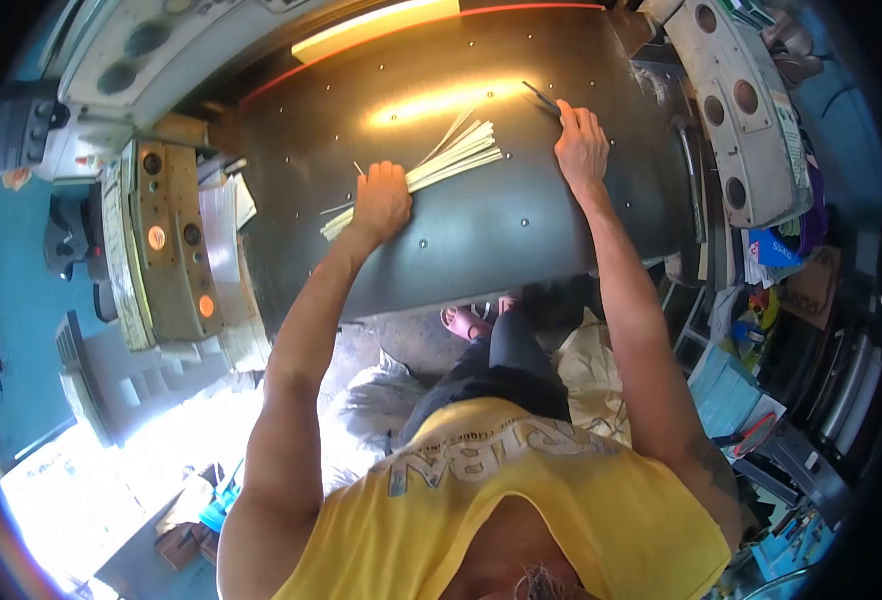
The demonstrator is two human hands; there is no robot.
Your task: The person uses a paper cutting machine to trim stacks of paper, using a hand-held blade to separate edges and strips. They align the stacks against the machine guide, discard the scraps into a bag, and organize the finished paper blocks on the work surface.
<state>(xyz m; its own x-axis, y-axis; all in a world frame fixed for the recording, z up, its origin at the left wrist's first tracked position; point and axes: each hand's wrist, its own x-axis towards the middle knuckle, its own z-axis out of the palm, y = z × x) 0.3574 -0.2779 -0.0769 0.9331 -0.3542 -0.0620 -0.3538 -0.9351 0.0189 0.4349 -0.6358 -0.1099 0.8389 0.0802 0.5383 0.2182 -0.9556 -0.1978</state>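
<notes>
Head view: left hand presses flat, fingers together, on the bundle of pale strips on the dark table; strips run from 8 to 2 o'clock. Right hand pinches a thin dark tool at 2 o'clock, farther off.
</notes>
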